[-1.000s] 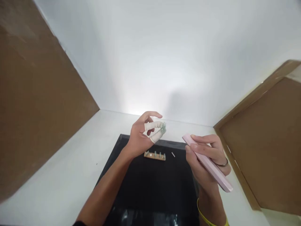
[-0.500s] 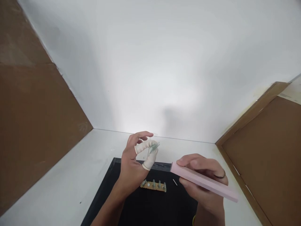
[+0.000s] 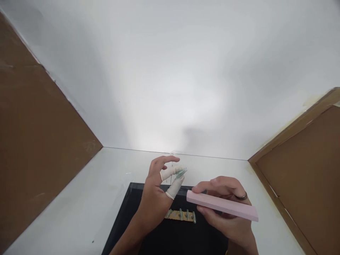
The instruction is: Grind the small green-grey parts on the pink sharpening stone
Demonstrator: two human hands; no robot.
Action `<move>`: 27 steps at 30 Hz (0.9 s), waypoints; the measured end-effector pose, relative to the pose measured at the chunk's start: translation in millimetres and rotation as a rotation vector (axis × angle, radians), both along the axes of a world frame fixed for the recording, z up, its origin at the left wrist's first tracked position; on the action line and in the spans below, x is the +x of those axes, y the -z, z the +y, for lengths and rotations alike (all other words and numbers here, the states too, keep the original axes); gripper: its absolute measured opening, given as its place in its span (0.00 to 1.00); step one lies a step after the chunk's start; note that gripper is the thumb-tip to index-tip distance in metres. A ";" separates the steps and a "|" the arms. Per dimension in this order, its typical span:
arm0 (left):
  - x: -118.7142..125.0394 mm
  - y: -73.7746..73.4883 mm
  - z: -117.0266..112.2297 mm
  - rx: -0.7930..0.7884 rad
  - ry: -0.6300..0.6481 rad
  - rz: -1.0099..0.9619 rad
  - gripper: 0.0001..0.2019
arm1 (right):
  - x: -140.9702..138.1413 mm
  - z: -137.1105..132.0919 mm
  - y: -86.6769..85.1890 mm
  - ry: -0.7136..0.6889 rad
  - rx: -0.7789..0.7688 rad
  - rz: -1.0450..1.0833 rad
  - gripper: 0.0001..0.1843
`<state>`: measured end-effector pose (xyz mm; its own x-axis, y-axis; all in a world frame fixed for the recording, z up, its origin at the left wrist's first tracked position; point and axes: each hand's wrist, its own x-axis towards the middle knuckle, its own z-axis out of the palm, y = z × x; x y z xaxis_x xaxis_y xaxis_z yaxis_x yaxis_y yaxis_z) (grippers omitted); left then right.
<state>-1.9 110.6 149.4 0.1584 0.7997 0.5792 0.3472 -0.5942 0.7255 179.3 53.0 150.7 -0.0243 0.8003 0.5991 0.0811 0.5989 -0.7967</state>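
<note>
My left hand (image 3: 155,194) is pinched on a small translucent green false nail (image 3: 181,173), held up between thumb and forefinger. Both of those fingers wear white finger cots (image 3: 174,187); the other fingers stay raised and curved. To the right, my right hand (image 3: 232,225) grips a long pale pink nail buffer block (image 3: 223,206) between the thumb below and the fingers on top. The block's left end points toward the false nail, with a gap between them. Below, a tan strip (image 3: 175,214) carries several similar green nails, its left end partly hidden by my left hand.
A black mat (image 3: 180,237) lies under both hands on the white tabletop (image 3: 87,202). Brown board panels stand at the left (image 3: 45,141) and right (image 3: 305,177), with a white wall (image 3: 170,71) behind. A dark speck (image 3: 92,242) marks the tabletop at lower left.
In the picture, my left hand and the false nail sit further right and slightly lower. The buffer block has shifted left and tilts less. A small pale stick on the mat is now out of sight.
</note>
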 end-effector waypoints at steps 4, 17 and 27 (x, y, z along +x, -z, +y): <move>-10.0 -4.6 -0.8 -0.202 0.014 0.042 0.07 | -4.0 0.2 4.0 0.037 -0.050 0.022 0.29; -14.7 -20.1 -10.7 -0.281 0.124 0.017 0.06 | -2.2 1.6 -2.1 0.115 0.123 0.202 0.34; -13.6 -30.8 -33.6 -0.264 0.050 -0.108 0.02 | -15.2 -3.2 -19.2 0.135 -0.221 0.377 0.19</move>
<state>-15.4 77.0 180.3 0.1503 0.9179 0.3673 0.2345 -0.3940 0.8887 164.2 49.8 169.8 0.2756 0.8909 0.3609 -0.1734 0.4154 -0.8930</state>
